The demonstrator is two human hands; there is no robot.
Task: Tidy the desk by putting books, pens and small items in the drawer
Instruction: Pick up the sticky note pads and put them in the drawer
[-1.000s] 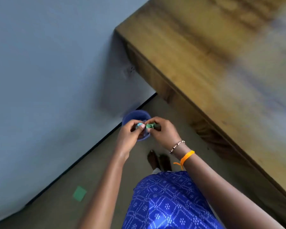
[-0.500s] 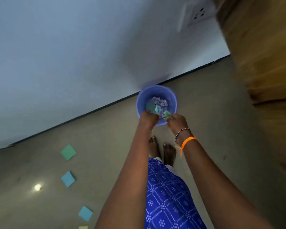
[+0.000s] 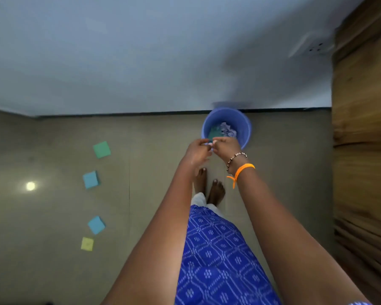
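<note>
Four paper squares (image 3: 90,179) lie flat on the floor, apparently sticky-note pads; green, two blue, yellow.

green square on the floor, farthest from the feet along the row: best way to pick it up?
The green square lies flat on the floor, clear of the blue ones. Probably come straight down and pinch two opposite edges, since no side is raised; slide a fingertip under one edge if too thin.

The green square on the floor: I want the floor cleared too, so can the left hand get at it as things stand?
Probably not without bending and stepping. The left hand is up by the blue bucket, meeting the right hand, while the green square lies flat well off to the left. Nothing blocks the way.
</note>
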